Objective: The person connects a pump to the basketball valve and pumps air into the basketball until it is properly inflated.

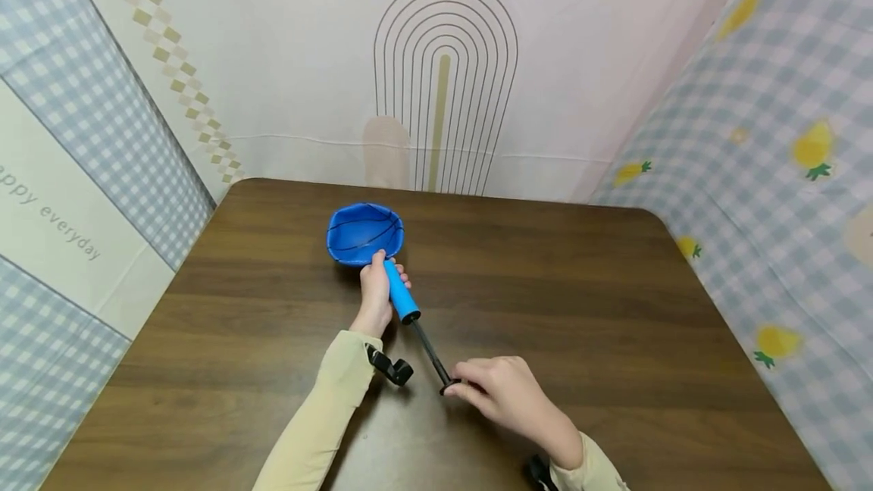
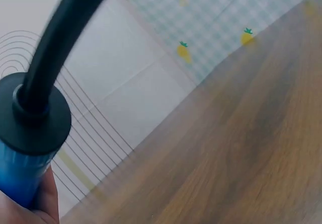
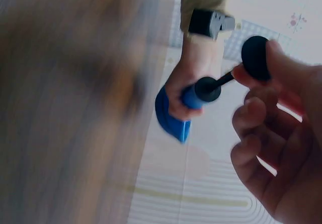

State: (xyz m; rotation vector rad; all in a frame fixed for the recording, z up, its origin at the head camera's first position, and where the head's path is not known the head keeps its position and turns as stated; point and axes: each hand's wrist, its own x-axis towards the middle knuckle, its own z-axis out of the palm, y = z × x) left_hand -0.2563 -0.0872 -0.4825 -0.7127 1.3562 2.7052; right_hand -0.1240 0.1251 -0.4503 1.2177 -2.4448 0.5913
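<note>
A blue ball with black lines (image 1: pixel 364 233), caved in like a bowl, lies toward the back of the table. My left hand (image 1: pixel 375 290) grips the blue barrel of a hand pump (image 1: pixel 401 290), whose far end meets the ball's near edge. Whether a needle sits in the ball is hidden. From the barrel's near end the black rod (image 1: pixel 430 351) stands pulled out. My right hand (image 1: pixel 505 392) pinches the round black handle (image 3: pixel 255 58) at the rod's end between thumb and index finger. In the right wrist view its other fingers (image 3: pixel 249 113) curl loosely.
Both hands work above a brown wood-grain table (image 1: pixel 580 286) with rounded back corners. A pale printed cloth (image 1: pixel 293 59) hangs behind it, and checked cloths with yellow fruit (image 1: pixel 784 173) hang at the right. A black wrist camera (image 1: pixel 392 366) sits on the left cuff.
</note>
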